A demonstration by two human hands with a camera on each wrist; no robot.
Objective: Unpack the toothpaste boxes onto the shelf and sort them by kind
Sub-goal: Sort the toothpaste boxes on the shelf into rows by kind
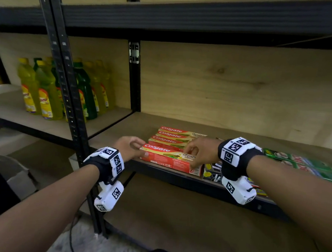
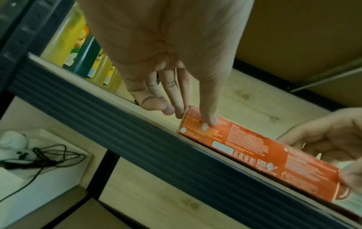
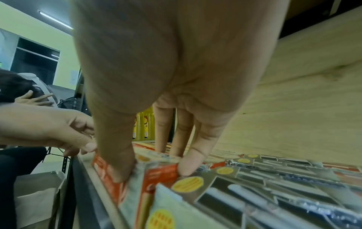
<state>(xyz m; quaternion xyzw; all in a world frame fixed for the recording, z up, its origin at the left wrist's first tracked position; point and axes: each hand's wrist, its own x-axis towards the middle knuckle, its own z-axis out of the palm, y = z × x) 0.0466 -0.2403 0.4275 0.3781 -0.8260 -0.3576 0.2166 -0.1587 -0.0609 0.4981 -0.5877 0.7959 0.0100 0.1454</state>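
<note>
Red Colgate toothpaste box [image 1: 170, 160], lying at the wooden shelf's [image 1: 239, 135] front edge, is grasped endwise: left hand [image 1: 129, 147] pinching one end, right hand [image 1: 200, 151] the other.

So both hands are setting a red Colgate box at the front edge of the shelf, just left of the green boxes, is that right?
Not quite: the red Colgate box, held by the left hand and right hand, sits just left of the black boxes, as the head view shows. The green boxes lie further right.
</note>
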